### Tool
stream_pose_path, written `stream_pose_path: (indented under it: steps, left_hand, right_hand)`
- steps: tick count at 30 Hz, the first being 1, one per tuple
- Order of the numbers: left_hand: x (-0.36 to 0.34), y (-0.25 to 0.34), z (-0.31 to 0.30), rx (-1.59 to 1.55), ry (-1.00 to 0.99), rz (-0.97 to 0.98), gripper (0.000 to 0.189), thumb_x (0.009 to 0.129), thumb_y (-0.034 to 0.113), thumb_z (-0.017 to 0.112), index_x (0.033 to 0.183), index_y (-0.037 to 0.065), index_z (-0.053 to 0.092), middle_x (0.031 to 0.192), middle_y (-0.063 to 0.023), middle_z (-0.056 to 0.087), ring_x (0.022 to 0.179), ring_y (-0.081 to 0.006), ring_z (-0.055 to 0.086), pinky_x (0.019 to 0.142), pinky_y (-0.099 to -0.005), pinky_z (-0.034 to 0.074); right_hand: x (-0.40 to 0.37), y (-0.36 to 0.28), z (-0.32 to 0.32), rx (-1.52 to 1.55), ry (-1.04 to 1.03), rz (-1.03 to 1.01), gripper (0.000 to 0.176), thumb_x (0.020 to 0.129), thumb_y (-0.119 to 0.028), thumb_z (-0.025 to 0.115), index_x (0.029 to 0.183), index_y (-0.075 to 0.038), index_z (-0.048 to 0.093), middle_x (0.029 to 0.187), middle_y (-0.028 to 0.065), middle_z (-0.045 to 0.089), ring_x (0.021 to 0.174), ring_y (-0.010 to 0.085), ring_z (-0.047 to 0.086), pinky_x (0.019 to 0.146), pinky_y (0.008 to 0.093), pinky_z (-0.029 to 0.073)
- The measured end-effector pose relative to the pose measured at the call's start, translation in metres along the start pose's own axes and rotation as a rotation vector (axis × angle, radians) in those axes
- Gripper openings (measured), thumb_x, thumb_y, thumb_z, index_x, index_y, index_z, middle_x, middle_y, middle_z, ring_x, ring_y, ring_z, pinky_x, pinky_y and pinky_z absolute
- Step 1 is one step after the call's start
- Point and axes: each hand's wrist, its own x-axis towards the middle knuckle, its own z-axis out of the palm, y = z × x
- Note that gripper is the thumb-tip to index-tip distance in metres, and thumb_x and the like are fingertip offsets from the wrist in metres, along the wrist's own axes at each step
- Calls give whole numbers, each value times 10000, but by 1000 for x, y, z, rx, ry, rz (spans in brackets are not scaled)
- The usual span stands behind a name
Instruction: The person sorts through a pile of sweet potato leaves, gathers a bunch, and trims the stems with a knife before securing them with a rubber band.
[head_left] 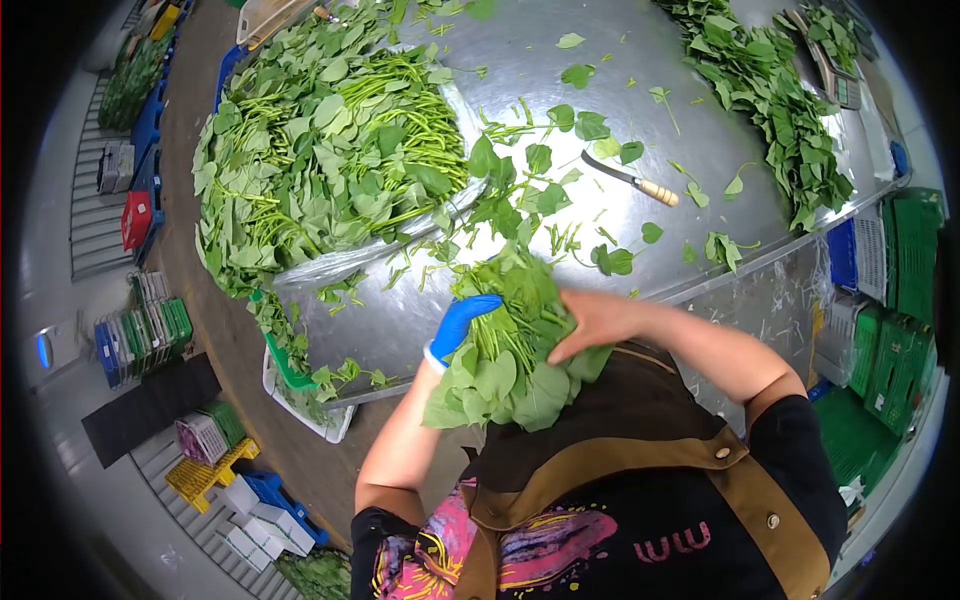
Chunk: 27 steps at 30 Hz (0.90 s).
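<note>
Close to my apron, I hold a bunch of leafy green stems point(515, 345) between both hands over the near edge of the steel table point(440, 340). My left hand point(465, 325), in a blue glove, is wrapped round the bunch from the left. From the right, my bare right hand point(595, 322) grips it, its fingers partly hidden by leaves. A curved knife point(630, 180) with a wooden handle lies beyond the bunch, among loose leaves. To the left, a big heap of the same greens point(330, 160) rests on clear plastic film point(345, 262).
A long row of bunched greens point(755, 110) lies along the table's right side, near a scale point(835, 75). Green crates point(885, 350) are stacked at right. Further crates point(145, 330) and white boxes point(270, 530) stand left. A green-rimmed container point(285, 355) sits by the table's left corner.
</note>
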Motion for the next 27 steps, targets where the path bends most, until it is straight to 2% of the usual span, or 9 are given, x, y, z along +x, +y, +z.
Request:
stream_pose_path:
  steps: [3, 8, 13, 15, 17, 19, 22, 25, 27]
  left_hand:
    - [8, -21, -2, 8, -149, 231, 581, 880, 153, 541, 1413, 39, 339, 1335, -126, 491, 1167, -243, 530, 982, -383, 441]
    - [-33, -20, -55, -109, -10, -183, 579, 950, 324, 467, 1428, 38, 310, 1392, -126, 439, 1242, -263, 467, 1057, -393, 364]
    - [-22, -49, 8, 824, 129, 470, 460, 868, 138, 635, 1282, 4, 488, 1177, -93, 592, 1046, -163, 574, 889, -324, 481]
    - [0, -74, 2, 817, 189, 500, 374, 871, 151, 631, 1212, 15, 558, 1088, -82, 633, 985, -156, 602, 836, -326, 504]
    - [65, -108, -44, 13, 264, 32, 280, 898, 177, 598, 1137, 31, 608, 1026, -79, 656, 908, -158, 623, 789, -326, 517]
    - [119, -167, -126, -231, 38, 221, 329, 931, 256, 544, 1173, 41, 603, 1101, -55, 644, 938, -197, 622, 817, -337, 515]
    - [44, -100, -14, 379, 152, 340, 342, 970, 216, 465, 1226, -1, 533, 1125, -97, 626, 954, -181, 621, 837, -334, 509]
    - [94, -131, -92, 197, 107, 86, 358, 972, 223, 468, 1247, -4, 506, 1143, -96, 618, 954, -193, 621, 856, -336, 505]
    - [107, -147, -103, -308, 74, 23, 337, 960, 251, 495, 1186, 11, 566, 1087, -95, 639, 932, -201, 626, 841, -333, 510]
  right_hand:
    - [-5, 20, 34, 598, -39, 15, 749, 723, -239, 813, 1321, 4, 433, 1298, 114, 520, 1165, 194, 501, 1005, 318, 378]
    - [-8, 25, 33, 618, 190, -31, 683, 729, -155, 805, 1297, -6, 457, 1237, 81, 559, 1134, 166, 516, 993, 312, 387]
    - [-14, 27, 37, 213, 531, -303, 643, 762, -200, 778, 1287, -10, 461, 1200, 90, 577, 1136, 172, 517, 976, 325, 404]
    - [8, 64, 42, 557, 558, -37, 573, 812, -206, 720, 1283, -5, 461, 1191, 96, 580, 1129, 180, 520, 966, 326, 411]
    - [31, 96, 45, 1140, 568, 449, 404, 893, -199, 600, 1226, 10, 510, 1154, 85, 597, 1047, 177, 558, 915, 321, 440]
    - [33, 109, 60, 830, 726, 273, 326, 911, -179, 575, 1173, 12, 545, 1102, 80, 611, 954, 152, 582, 832, 308, 478]
    - [8, 87, 51, 763, 584, 76, 356, 922, -158, 555, 1236, 7, 519, 1126, 83, 610, 963, 154, 574, 838, 316, 476]
    - [16, 89, 52, 939, 635, 218, 348, 907, -182, 602, 1199, -1, 554, 1124, 79, 612, 988, 144, 572, 838, 314, 477]
    - [31, 115, 58, 1038, 677, 267, 347, 890, -207, 639, 1164, -6, 565, 1102, 80, 613, 968, 136, 579, 795, 308, 495]
